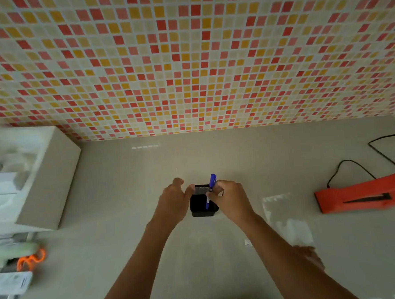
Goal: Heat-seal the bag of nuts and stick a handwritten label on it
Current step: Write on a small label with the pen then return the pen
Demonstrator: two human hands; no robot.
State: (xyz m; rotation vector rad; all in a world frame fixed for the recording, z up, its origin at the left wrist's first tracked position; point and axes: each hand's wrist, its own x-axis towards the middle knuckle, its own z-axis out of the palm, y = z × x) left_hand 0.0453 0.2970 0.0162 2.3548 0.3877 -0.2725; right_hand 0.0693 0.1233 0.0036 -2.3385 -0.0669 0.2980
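Pinching the pen (211,190) in your right hand (229,200), you are holding it upright over the black cup (201,207); your left hand (174,201) is cupping the cup's side, fingers loose. Nearby right, the clear bag (286,215) is lying flat beside the red sealer (361,196).

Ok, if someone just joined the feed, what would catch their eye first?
Probably the red, orange and cream mosaic wall filling the upper half. Then, at centre, the right hand holding a blue pen over the black mesh pen holder, with the left hand beside it. The orange heat sealer sits far right.
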